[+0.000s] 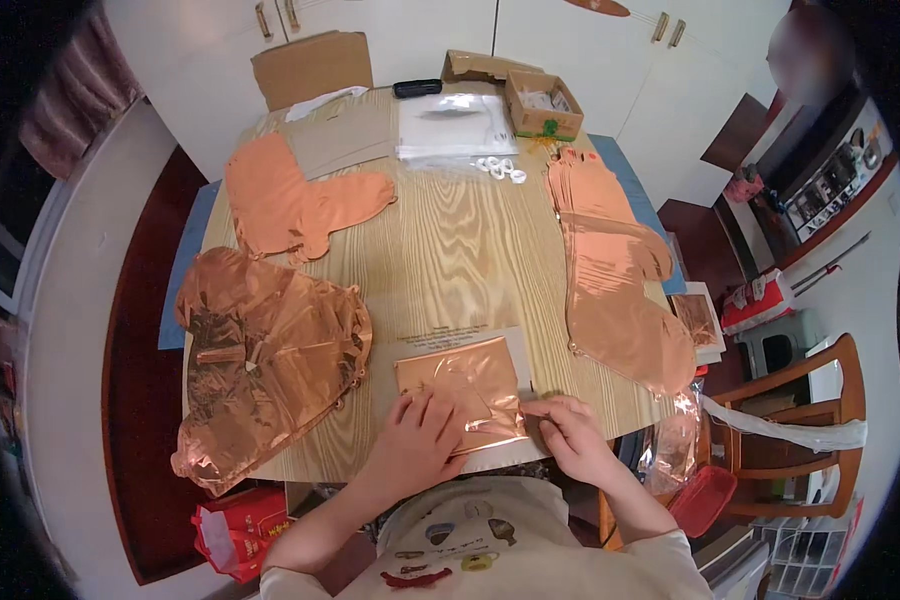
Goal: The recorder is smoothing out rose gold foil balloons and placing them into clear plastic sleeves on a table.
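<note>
A copper-coloured foil balloon [485, 385], folded into a flat, roughly square packet, lies on a printed sheet [515, 345] at the near edge of the table. My left hand [420, 430] rests flat on its left part, fingers spread over the foil. At its right edge, my right hand [568, 432] reaches in with the index finger stretched to the foil; the thumb is apart below. On the left lie a large, crinkled copper foil balloon [270, 350] and a smoother one [290, 200]. Another long, flat foil balloon [620, 270] stretches along the right side.
Clear plastic bags [455, 125], white rings [498, 168], a black case [417, 88] and a small cardboard box [543, 103] sit at the table's far end. A wooden chair [840, 400] stands at right. A red bag [245, 535] is below the left edge.
</note>
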{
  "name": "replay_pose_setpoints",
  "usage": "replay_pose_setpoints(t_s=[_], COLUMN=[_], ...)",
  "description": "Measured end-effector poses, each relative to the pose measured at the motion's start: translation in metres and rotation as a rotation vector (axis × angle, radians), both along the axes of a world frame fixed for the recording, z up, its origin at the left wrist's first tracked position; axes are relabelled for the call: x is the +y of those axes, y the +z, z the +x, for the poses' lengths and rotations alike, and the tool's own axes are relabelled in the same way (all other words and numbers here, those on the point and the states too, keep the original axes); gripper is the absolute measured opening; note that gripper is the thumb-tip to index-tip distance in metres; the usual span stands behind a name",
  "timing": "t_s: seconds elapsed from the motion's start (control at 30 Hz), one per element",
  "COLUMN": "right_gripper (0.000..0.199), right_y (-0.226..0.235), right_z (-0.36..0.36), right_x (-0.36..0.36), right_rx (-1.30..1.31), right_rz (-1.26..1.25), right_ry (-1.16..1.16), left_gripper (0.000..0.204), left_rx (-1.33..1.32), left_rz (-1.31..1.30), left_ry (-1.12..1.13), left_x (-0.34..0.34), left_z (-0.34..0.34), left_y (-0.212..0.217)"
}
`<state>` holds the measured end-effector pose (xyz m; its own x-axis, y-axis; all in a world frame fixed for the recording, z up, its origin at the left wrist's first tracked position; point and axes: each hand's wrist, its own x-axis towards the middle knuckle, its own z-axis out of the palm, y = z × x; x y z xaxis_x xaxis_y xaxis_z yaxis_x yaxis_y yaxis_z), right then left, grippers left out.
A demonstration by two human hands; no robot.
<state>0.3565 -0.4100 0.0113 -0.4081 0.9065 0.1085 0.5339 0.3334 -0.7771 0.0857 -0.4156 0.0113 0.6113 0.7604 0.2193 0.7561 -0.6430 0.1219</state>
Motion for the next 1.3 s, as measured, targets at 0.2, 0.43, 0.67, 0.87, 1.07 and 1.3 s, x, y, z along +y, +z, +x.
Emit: replay_pose_setpoints(t_s=[0.2,0.43,0.67,0.87,1.07,1.3], right_gripper=[0.03,0.024,0.024,0.033,0.042,0.046], right_y=[0.005,0.002,-0.013,-0.006,-0.003,-0.005], right_z=[-0.005,-0.002,-0.001,-0.015,-0.037,-0.044], right_x=[0.001,0.003,0.001,-0.003,0.001,0.003], right_rx=[0.022,0.034,0.023,-0.36,-0.591,-0.65], right_rz=[0.01,-0.021,0.124,0.456,0.498,0.446], right_ry=[0.026,0.048,0.061,0.119,0.033,0.043], left_gripper=[0.042,0.036,0.029,0.023,0.021,0.024], left_rx=[0.087,0.119,0.077,0.023,-0.018,-0.038], left_rz=[0.161,0.165,0.242,0.212,0.159,0.099], left_ry=[-0.03,-0.071,-0.018,0.04,0.061,0.087], left_x=[-0.005,-0.004,0.002,0.003,0.005,0.003], left_z=[0.01,0.011,0.007,0.005,0.007,0.006], left_y=[-0.005,0.007,-0.003,-0.003,0.003,0.0])
